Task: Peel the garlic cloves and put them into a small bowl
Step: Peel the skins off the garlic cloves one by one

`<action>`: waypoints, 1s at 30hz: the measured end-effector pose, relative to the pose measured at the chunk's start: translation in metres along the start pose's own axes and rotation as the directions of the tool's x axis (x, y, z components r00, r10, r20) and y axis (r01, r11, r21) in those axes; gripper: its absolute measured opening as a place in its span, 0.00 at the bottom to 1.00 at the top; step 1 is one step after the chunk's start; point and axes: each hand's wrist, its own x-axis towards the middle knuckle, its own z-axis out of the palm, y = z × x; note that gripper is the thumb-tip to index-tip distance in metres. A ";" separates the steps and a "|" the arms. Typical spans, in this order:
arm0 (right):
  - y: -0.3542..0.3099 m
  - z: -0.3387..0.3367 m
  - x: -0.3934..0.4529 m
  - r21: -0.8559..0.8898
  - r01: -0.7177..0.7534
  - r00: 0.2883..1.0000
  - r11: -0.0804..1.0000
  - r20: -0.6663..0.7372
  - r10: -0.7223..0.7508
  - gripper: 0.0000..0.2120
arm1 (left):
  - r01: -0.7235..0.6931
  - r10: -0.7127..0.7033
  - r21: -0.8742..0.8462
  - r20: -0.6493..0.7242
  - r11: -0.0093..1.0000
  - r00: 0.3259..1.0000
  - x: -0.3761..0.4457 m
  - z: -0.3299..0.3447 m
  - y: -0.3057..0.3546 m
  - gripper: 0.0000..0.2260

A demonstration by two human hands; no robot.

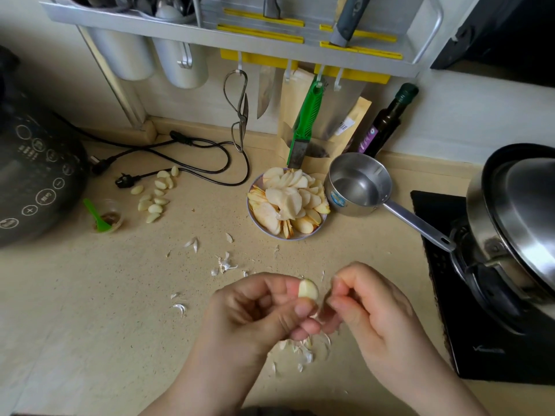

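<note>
My left hand pinches a pale garlic clove between thumb and fingertips, just above the beige counter. My right hand is right beside it, its fingertips pinching a thin strip of garlic skin that hangs off the clove. Several peeled cloves lie loose on the counter at the left. Scraps of white garlic skin are scattered around and below my hands. A small clear cup with a green spoon stands near the cloves.
A plate of sliced apple sits mid-counter, with a steel saucepan to its right. A black cooker and its cables fill the left. A stove with a lidded steel pot is at the right. A rack of utensils hangs behind.
</note>
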 end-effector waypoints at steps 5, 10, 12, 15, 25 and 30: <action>-0.010 0.009 -0.005 0.420 -0.199 0.971 0.885 -0.040 0.237 0.08 | -0.120 0.123 0.065 -0.054 0.991 0.991 0.001 0.001 -0.007 0.08; -0.022 0.023 -0.004 0.449 -0.134 0.979 0.883 -0.078 0.189 0.08 | -0.237 0.277 0.319 -0.087 0.918 0.957 0.002 0.000 -0.012 0.07; -0.020 0.021 -0.004 0.385 -0.082 0.982 0.919 -0.127 0.140 0.11 | -0.172 0.186 0.240 -0.038 0.955 0.982 0.002 -0.003 -0.008 0.08; -0.019 0.020 -0.004 0.252 -0.056 0.977 0.966 -0.184 0.105 0.16 | 0.056 -0.056 0.035 -0.002 0.998 0.998 0.004 -0.008 -0.004 0.11; -0.013 0.015 -0.001 0.082 0.085 0.995 0.993 -0.063 -0.080 0.18 | 0.353 -0.348 -0.165 0.060 0.921 0.935 0.011 -0.014 -0.005 0.13; -0.009 0.020 -0.003 0.272 0.008 0.988 0.962 -0.148 0.033 0.15 | 0.320 -0.327 -0.202 0.000 0.926 0.945 0.007 -0.011 -0.011 0.17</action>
